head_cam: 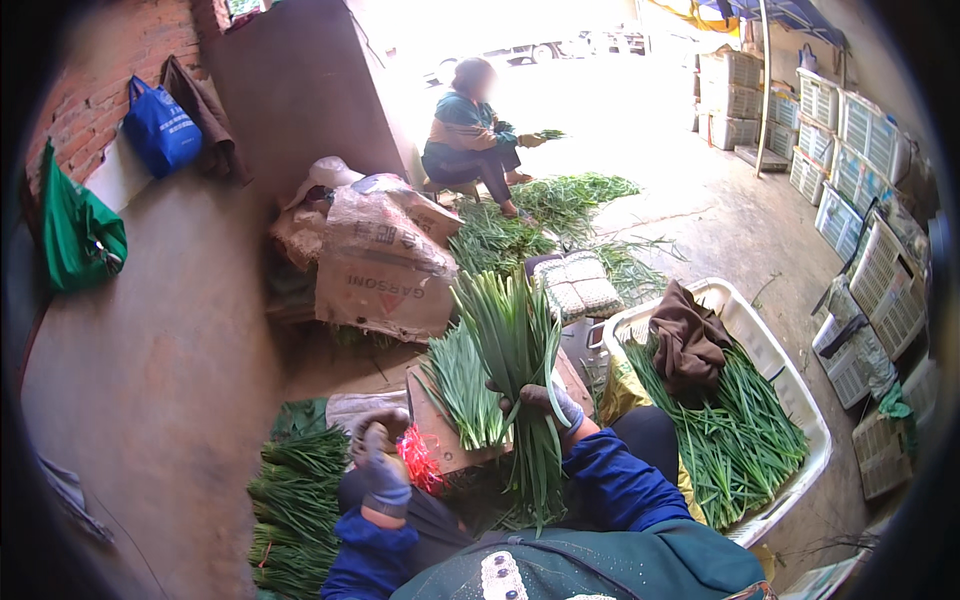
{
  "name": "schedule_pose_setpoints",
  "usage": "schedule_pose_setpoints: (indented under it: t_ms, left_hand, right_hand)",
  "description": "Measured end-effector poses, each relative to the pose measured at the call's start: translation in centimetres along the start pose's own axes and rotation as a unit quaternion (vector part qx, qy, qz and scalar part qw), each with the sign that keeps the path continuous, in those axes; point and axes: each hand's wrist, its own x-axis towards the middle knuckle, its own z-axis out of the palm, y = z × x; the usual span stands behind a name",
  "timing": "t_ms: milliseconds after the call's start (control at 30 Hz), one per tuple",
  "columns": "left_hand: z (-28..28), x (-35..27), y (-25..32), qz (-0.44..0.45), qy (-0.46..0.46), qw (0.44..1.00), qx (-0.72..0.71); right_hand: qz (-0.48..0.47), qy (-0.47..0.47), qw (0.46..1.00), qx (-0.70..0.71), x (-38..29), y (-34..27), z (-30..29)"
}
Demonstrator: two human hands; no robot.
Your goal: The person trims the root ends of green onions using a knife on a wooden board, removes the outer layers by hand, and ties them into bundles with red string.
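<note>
Gloved, my right hand (536, 405) grips a thick bunch of long green leafy stalks (517, 337) around its middle, upright in front of me. Behind it, a paler bundle of stalks (465, 390) lies on a small wooden board (450, 454). My left hand (382, 457), also gloved, is raised left of the board with its fingers curled; whether it holds anything is unclear. Close beside it hangs a tuft of red plastic ties (420, 457) at the board's edge. Several bundles of greens (296, 495) are stacked at the lower left.
A white plastic basket (821, 442) of greens with a brown cloth (686, 337) stands at right. Printed woven sacks (390, 262) lie ahead left. A seated person (469, 135) handles greens beyond a loose heap (570, 202). Plastic crates (862, 172) line the right wall.
</note>
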Motion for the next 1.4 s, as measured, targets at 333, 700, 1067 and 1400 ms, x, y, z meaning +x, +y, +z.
schedule_pose_setpoints:
  t_ms: [333, 700, 1067, 1400]
  left_hand:
    - [-3.8, 3.3, -9.0, -0.237, -0.38, 0.888, 0.103]
    - [-4.2, 3.5, -11.6, -0.425, -0.157, 0.882, -0.127]
    - [-3.3, 2.6, -11.8, -0.515, -0.184, 0.835, -0.061]
    - [-0.4, 0.9, -11.9, -0.549, -0.216, 0.804, -0.073]
  right_hand:
    - [0.141, -0.132, 0.957, -0.214, 3.5, 4.9, -0.9]
    - [0.238, -0.175, 0.81, -0.507, 4.8, 4.7, -2.6]
    - [0.037, 0.148, 0.968, -0.198, 7.6, 4.0, -6.0]
    - [-0.06, 0.237, 0.963, -0.116, 7.1, 5.1, -6.2]
